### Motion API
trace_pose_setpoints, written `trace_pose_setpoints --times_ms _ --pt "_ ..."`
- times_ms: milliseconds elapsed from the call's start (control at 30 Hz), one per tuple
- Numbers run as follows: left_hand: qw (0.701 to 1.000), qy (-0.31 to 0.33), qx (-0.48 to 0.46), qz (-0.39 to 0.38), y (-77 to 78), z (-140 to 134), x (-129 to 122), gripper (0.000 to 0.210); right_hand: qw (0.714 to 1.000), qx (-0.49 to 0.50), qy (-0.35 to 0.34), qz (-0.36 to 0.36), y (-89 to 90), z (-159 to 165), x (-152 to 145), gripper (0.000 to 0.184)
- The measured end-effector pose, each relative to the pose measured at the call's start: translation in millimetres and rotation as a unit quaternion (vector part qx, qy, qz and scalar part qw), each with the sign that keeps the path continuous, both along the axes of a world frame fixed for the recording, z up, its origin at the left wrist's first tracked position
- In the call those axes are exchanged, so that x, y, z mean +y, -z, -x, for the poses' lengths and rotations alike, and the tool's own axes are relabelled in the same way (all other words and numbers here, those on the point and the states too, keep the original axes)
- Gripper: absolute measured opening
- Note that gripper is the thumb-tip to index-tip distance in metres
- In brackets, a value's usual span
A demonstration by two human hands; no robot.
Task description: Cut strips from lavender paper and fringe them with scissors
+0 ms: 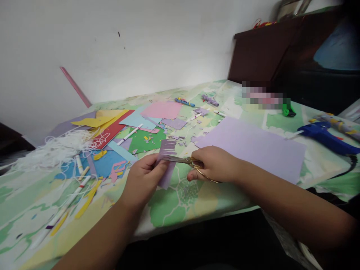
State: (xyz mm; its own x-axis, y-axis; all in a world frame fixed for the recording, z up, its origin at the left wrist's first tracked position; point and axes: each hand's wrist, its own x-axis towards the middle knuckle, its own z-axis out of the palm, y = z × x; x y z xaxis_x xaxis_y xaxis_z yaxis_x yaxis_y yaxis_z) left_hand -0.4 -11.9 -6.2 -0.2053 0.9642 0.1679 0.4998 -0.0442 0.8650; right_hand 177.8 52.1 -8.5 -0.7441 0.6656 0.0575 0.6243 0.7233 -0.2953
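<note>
Pinched in my left hand [146,174] is a strip of purple paper [168,180], its upper part cut into a fringe of narrow slits. My right hand [213,163] grips a pair of scissors [180,160] with gold-coloured handle loops. The blades lie across the strip's right edge, close to my left thumb. A large sheet of lilac paper [258,146] lies flat on the table just beyond my right hand. Small purple scraps [182,140] are scattered past the strip.
To the left are tangled white string [56,150], coloured paper [146,140] and several markers [131,134]. A blue glue gun [327,137] lies at the right, its cable hanging near the edge. Decorated rolls [210,99] sit at the back, before the white wall [157,48].
</note>
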Motion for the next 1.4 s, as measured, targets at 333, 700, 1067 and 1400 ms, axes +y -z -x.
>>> trace_pose_setpoints --times_ms 333,700,1067,1400 --pt "0.998 -0.058 0.028 -0.005 -6.5 -6 -2 0.018 1.0 0.006 0.009 0.006 -2.3 -1 -2 0.055" --pt "0.997 -0.046 0.059 -0.03 -3.8 -6 -3 0.019 1.0 0.005 0.01 -0.002 -1.1 0 -2 0.054" --pt "0.992 -0.016 0.109 -0.059 0.9 -3 -4 0.017 1.0 -0.002 0.0 -0.004 -1.5 1 -1 0.054" --pt "0.992 0.031 0.098 -0.071 4.9 -1 -6 0.023 0.999 -0.013 0.003 -0.041 -0.9 -1 3 0.054"
